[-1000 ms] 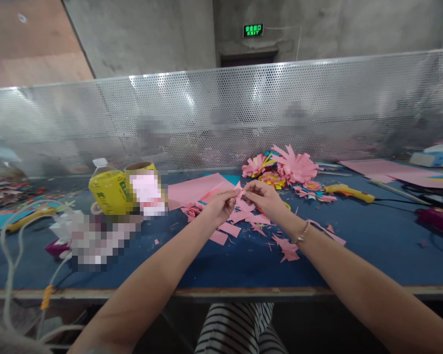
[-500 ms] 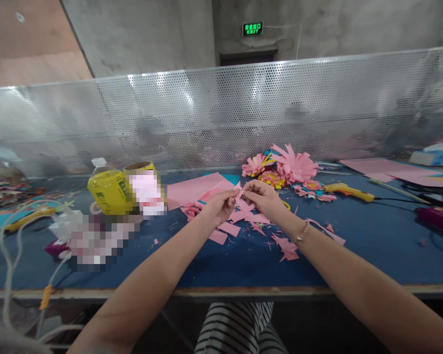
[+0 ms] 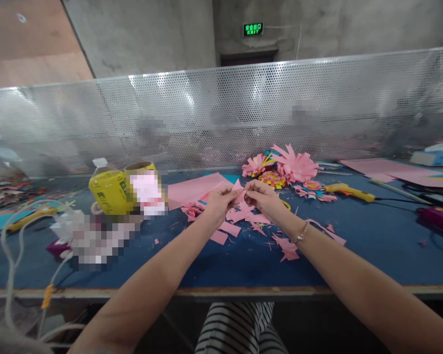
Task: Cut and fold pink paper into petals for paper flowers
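Note:
Between my fingertips is a small piece of pink paper (image 3: 237,189), its pointed tip standing up. My left hand (image 3: 221,202) pinches it from the left, thumb on top. From the right, my right hand (image 3: 261,195) pinches the same piece, fingers bent. Below both hands lie pink paper scraps (image 3: 230,228), cut in strips and small rectangles. A larger pink sheet (image 3: 192,189) lies behind my left hand. Just beyond my right hand sit pink paper flowers (image 3: 295,164) with fringed petals, some with yellow and blue parts.
On the left stand a yellow-labelled bottle (image 3: 109,191), a tape roll (image 3: 140,166) and white cables (image 3: 10,255). A yellow glue gun (image 3: 349,191) lies at right, its cord running toward a purple box (image 3: 437,219). A perforated metal screen (image 3: 192,118) closes off the table's back.
The pink piece between my fingers now shows a larger upright point. My hands have shifted very slightly, and the fingers have moved a little on the paper.

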`<state>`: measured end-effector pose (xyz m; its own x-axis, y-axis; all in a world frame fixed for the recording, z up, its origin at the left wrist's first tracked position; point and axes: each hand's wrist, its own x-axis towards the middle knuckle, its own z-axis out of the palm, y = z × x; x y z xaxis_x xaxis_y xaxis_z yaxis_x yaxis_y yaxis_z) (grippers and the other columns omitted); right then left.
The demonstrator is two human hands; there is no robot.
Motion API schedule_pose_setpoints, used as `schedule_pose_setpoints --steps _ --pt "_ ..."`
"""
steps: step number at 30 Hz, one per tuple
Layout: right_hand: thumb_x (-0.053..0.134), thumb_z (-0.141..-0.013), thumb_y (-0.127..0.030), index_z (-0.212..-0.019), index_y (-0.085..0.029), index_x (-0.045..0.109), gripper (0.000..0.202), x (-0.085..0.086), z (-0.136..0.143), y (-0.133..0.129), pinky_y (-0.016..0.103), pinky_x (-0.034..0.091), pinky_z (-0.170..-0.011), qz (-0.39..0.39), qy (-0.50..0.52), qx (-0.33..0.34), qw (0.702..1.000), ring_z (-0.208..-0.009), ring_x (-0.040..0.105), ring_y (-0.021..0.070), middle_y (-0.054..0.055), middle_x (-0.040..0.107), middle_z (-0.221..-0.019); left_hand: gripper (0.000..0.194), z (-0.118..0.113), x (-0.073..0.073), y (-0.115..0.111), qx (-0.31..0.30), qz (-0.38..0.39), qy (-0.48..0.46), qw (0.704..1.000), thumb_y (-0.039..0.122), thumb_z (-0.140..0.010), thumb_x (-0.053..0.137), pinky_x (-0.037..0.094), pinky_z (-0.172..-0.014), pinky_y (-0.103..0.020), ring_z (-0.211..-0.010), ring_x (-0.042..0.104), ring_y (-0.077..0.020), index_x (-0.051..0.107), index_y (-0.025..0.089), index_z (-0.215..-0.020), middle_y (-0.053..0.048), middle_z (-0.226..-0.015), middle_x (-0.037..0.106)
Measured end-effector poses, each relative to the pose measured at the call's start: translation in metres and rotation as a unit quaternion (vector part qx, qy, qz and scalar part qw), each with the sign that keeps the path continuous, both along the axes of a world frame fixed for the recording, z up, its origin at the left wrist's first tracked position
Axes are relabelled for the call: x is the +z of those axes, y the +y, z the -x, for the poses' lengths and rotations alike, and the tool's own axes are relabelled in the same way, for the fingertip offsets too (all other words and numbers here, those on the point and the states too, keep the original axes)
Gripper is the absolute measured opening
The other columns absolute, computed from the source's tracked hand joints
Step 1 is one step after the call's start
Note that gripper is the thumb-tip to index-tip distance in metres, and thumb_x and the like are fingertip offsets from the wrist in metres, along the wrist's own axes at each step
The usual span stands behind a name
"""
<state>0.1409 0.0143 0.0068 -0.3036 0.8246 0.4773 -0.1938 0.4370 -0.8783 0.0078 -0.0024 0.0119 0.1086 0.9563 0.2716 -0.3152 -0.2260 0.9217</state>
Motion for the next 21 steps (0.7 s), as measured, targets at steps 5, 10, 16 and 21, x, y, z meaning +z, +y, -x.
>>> schedule_pose_setpoints --steps 5,10,16,21 --pt "0.048 -0.066 -0.015 -0.071 -0.017 0.046 0.006 0.0038 -0.0014 -0.0036 0.02 0.037 -0.044 -0.071 -0.077 -0.067 0.992 -0.045 0.046 0.0064 -0.006 0.048 -0.054 0.02 0.0009 -0.0001 0.0019 -0.017 0.013 -0.025 0.999 0.022 -0.053 0.069 0.032 -0.041 -0.016 -0.04 0.042 -0.0012 0.054 0.01 -0.06 0.004 -0.049 0.049" --pt "0.048 -0.066 -0.015 -0.069 -0.017 0.046 0.004 0.0056 -0.0026 -0.0071 0.021 0.036 -0.044 -0.121 -0.114 -0.11 0.98 -0.045 0.044 0.0071 -0.005 0.045 -0.053 0.019 0.0005 0.0017 0.0013 -0.041 0.026 -0.033 0.998 0.018 -0.052 0.069 0.034 -0.044 -0.016 -0.042 0.044 -0.001 0.057 0.009 -0.063 0.003 -0.051 0.053" --pt "0.046 -0.069 -0.017 -0.071 -0.017 0.048 0.003 0.0047 -0.0036 -0.0068 0.022 0.037 -0.047 -0.158 -0.127 -0.142 0.969 -0.048 0.045 0.0081 -0.004 0.047 -0.055 0.02 -0.0013 0.005 -0.0026 -0.043 0.024 -0.028 0.998 0.016 -0.051 0.069 0.034 -0.044 -0.016 -0.042 0.045 -0.0012 0.057 0.008 -0.063 0.003 -0.051 0.053" --pt "0.046 -0.069 -0.015 -0.073 -0.018 0.049 0.006 0.0053 -0.0041 -0.0082 0.022 0.038 -0.049 -0.19 -0.151 -0.162 0.956 -0.053 0.047 0.0091 -0.002 0.049 -0.059 0.02 -0.0016 0.0053 -0.0034 -0.025 0.026 -0.014 0.999 0.019 -0.051 0.069 0.033 -0.043 -0.017 -0.04 0.045 -0.002 0.054 0.009 -0.06 0.003 -0.048 0.051"
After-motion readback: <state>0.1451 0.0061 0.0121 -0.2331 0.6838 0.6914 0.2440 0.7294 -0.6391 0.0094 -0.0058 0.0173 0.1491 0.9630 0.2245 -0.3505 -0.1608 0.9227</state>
